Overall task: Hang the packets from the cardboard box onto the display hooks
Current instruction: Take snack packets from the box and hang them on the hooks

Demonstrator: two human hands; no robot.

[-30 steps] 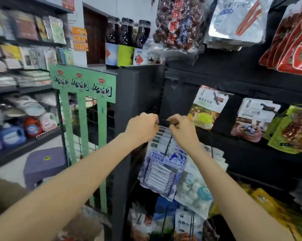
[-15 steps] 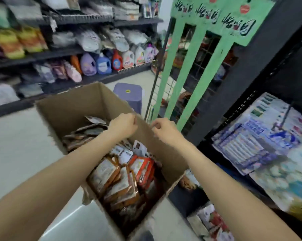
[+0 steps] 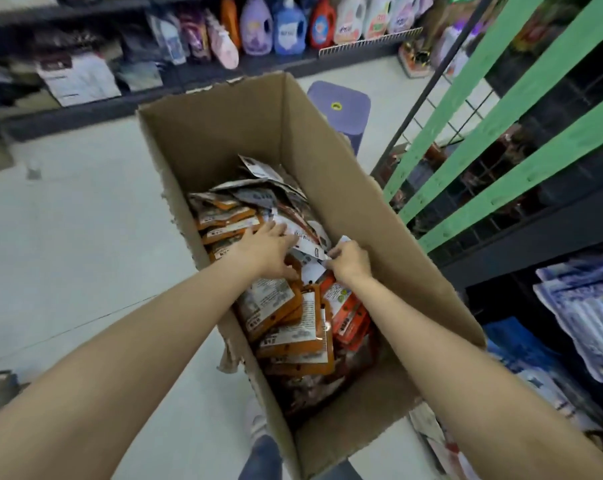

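Inside the tall brown cardboard box, orange and white snack packets lie heaped. Left hand rests on them, fingers spread and relaxed; right hand, toward the box's right wall, pinches a white packet.

cardboard box top open | packets fill floor | green rack crowds right
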